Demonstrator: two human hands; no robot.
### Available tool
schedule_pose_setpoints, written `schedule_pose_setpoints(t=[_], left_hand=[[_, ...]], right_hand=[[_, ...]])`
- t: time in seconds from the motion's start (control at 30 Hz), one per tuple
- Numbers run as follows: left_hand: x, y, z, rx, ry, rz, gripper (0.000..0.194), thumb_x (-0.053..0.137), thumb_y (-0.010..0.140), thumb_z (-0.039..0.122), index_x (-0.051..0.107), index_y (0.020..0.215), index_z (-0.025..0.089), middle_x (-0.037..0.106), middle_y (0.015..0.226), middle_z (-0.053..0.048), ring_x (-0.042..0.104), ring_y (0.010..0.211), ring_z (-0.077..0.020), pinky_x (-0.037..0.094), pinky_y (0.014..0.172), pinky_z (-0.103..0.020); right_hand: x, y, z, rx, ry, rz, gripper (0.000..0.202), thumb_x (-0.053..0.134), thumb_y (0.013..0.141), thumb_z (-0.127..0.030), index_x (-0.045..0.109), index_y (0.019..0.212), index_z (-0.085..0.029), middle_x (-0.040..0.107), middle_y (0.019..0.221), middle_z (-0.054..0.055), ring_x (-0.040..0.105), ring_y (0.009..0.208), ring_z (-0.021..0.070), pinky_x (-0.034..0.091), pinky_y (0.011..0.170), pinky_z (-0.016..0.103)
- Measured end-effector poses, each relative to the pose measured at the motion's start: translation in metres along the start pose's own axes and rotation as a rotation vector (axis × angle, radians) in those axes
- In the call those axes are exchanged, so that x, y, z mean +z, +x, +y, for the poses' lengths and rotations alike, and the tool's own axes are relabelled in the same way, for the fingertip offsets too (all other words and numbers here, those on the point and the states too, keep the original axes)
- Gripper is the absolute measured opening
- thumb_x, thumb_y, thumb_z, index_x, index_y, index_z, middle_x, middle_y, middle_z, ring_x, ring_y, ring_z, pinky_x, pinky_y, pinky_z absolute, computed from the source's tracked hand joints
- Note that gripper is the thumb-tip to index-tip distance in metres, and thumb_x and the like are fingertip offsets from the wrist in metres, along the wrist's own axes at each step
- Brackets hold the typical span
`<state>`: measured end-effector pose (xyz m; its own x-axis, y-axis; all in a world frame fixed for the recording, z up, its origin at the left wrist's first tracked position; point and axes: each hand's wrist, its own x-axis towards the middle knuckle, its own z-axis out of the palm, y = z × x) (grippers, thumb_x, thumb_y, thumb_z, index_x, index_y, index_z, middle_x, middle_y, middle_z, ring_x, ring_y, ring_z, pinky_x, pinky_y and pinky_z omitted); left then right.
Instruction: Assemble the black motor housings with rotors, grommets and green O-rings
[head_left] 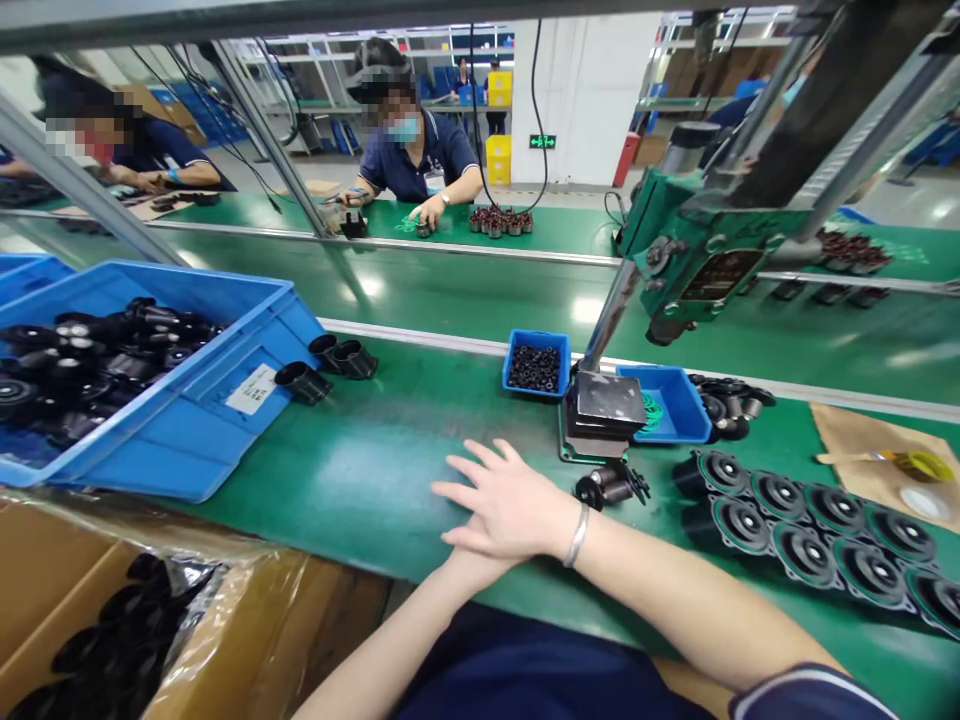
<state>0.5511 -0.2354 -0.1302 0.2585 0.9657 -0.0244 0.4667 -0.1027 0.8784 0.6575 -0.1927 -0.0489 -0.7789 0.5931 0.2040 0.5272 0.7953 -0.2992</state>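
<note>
My right hand (pixel 506 500), with a silver bracelet at its wrist, is held over the green worktop (pixel 360 440). Its fingers are spread and nothing is in them. My left hand (pixel 480 562) crosses beneath it; the right hand hides its fingers, so their state does not show. Just right of my right hand lie a few dark cylindrical parts (pixel 611 487) at the foot of a green press (pixel 697 255). Beyond the fingers stands a small blue bin (pixel 565 350) full of small black pieces.
At left is a large blue crate (pixel 255 425) of black parts, with black tubes (pixel 304 382) beside it. A carton (pixel 247 620) sits below. Rows of black round housings (pixel 832 507) fill the right. Another blue bin (pixel 671 385) holds green rings. A co-worker (pixel 420 150) sits opposite.
</note>
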Motion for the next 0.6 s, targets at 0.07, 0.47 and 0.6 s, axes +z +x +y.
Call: schedule_pose_setpoints(t=[0.07, 0.47, 0.6], left_hand=[[0.0, -0.001, 0.0, 0.011, -0.032, -0.024, 0.059, 0.077, 0.071, 0.024, 0.055, 0.125, 0.031, 0.061, 0.127, -0.003, 0.052, 0.126, -0.0331, 0.046, 0.103, -0.047], [-0.009, -0.004, 0.0, 0.026, -0.14, -0.125, 0.061, 0.081, 0.068, 0.024, 0.049, 0.12, 0.021, 0.057, 0.135, -0.011, 0.053, 0.126, -0.0279, 0.041, 0.106, -0.043], [-0.008, -0.003, -0.002, 0.047, -0.106, -0.115, 0.059, 0.078, 0.072, 0.024, 0.048, 0.122, 0.021, 0.06, 0.129, -0.01, 0.058, 0.12, -0.026, 0.044, 0.103, -0.042]], right_hand=[[0.009, -0.001, 0.002, 0.027, 0.097, -0.017, 0.059, 0.049, 0.09, -0.061, 0.049, 0.137, -0.024, 0.042, 0.147, 0.009, 0.031, 0.14, 0.0317, 0.028, 0.113, 0.058], [0.016, -0.139, -0.004, 0.449, 0.647, 0.816, 0.033, 0.037, 0.099, -0.022, 0.063, 0.079, -0.017, 0.052, 0.059, 0.0, 0.056, 0.065, 0.0123, 0.051, 0.074, 0.029], [0.027, -0.117, -0.007, 0.485, 0.647, 0.584, 0.035, 0.046, 0.096, -0.027, 0.053, 0.13, -0.018, 0.065, 0.112, 0.009, 0.062, 0.103, 0.0172, 0.051, 0.091, 0.033]])
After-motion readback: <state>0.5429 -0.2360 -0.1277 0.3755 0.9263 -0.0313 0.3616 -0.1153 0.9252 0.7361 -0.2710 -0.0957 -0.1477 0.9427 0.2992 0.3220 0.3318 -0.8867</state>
